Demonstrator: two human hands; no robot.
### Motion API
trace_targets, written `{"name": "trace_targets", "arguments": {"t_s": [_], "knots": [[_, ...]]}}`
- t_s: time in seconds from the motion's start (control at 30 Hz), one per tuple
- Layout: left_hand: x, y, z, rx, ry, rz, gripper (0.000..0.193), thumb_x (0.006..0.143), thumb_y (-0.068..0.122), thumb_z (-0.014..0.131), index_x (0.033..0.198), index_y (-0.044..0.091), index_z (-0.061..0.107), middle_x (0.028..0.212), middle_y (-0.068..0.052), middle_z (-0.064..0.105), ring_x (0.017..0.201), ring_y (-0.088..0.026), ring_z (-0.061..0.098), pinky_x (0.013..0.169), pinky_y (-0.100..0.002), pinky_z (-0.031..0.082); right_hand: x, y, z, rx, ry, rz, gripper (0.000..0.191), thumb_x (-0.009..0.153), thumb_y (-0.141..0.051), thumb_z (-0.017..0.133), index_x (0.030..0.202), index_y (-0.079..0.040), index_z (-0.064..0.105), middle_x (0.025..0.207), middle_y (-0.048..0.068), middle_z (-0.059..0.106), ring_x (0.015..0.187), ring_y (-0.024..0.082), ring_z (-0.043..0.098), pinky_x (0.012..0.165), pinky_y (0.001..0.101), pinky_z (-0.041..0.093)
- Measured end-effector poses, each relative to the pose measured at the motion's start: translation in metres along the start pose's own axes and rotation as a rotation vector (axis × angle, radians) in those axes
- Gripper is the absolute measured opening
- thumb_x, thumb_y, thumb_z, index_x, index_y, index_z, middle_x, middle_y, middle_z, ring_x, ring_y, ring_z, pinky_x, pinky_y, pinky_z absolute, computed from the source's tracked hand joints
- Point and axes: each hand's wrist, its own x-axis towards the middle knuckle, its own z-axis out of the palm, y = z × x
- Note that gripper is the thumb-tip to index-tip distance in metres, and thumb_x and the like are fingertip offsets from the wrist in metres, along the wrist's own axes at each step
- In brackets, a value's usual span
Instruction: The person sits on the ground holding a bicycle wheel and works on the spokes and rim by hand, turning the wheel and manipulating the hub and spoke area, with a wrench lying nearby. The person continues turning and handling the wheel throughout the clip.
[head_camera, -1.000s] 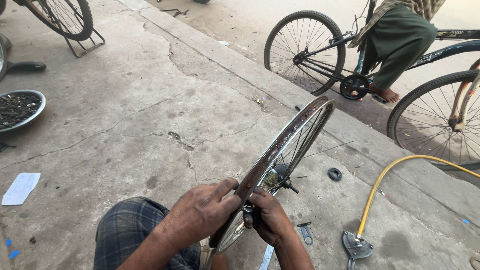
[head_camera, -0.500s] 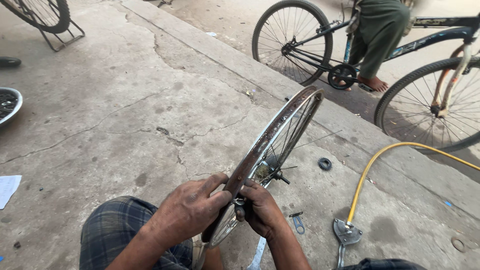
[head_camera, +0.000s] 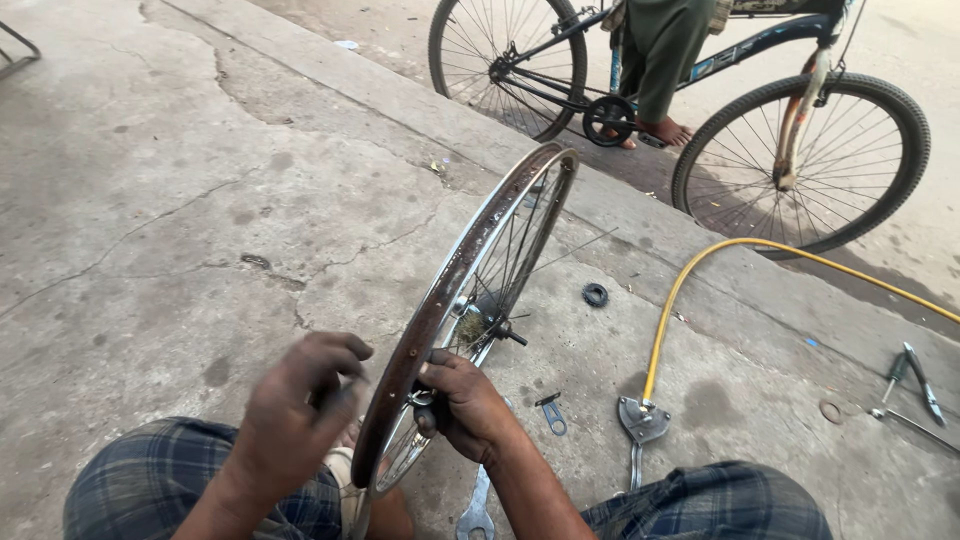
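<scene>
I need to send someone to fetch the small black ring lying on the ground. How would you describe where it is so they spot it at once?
Start from the bare wheel rim standing on the concrete, then look toward the yellow hose. The small black ring lies flat between them, touching neither. Unlike the metal tools nearby, it is round, dark and rubbery-looking.

Wheel rim (head_camera: 470, 290) between knees; hose (head_camera: 690, 290) apparently right.

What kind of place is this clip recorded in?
Probably an open-air roadside bicycle repair spot: a person sits on cracked concrete pavement working on a bare wheel rim, with a spanner and a yellow hose lying nearby and a bicycle on the road beside.
</scene>
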Motion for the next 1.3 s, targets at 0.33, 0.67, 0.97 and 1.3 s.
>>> {"name": "trace_targets", "arguments": {"t_s": [0.33, 0.67, 0.97, 1.3], "knots": [[-0.006, -0.057, 0.002, -1.072, 0.262, -0.56, 0.014, 0.1, 0.017, 0.059, 0.095, 0.005, 0.062, 0.089, -0.009, 0.067, 0.07, -0.014, 0.056, 0.056, -0.026, 0.047, 0.008, 0.009, -0.012, -0.043, -0.001, -0.011, 0.024, 0.102, -0.013, 0.061, 0.117, 0.006, 0.06, 0.084, 0.009, 0.065, 0.052, 0.008, 0.059, 0.042, 0.021, 0.052], [0.059, 0.01, 0.021, 0.575, -0.062, -0.224, 0.062, 0.076, 0.064, 0.075, 0.11, 0.012, 0.071, 0.065, -0.006, 0.066, 0.057, -0.018, 0.065, 0.052, -0.038, 0.051, 0.007, 0.024, -0.003, -0.19, -0.029, 0.007, 0.023, 0.101, -0.02, 0.064, 0.109, 0.001, 0.064, 0.075, 0.007, 0.067, 0.053, 0.009, 0.059, 0.041, 0.0199, 0.045], [0.11, -0.016, 0.037, 0.515, -0.162, -0.313, 0.046, 0.093, 0.053, 0.069, 0.094, 0.007, 0.069, 0.074, -0.014, 0.071, 0.071, -0.032, 0.07, 0.065, -0.046, 0.054, 0.021, 0.027, 0.001, -0.594, 0.18, -0.341, 0.026, 0.098, -0.016, 0.069, 0.118, 0.0, 0.066, 0.076, 0.002, 0.06, 0.065, 0.008, 0.053, 0.056, 0.0241, 0.045], [0.126, -0.074, 0.04, 0.302, 0.021, -0.448, 0.048, 0.087, 0.049, 0.074, 0.092, 0.002, 0.068, 0.072, -0.018, 0.064, 0.068, -0.034, 0.063, 0.063, -0.048, 0.053, 0.012, -0.023, -0.024, -0.939, -0.016, -0.335, 0.032, 0.101, -0.014, 0.067, 0.132, -0.007, 0.071, 0.111, 0.013, 0.07, 0.1, 0.017, 0.07, 0.09, 0.0309, 0.056]]}}
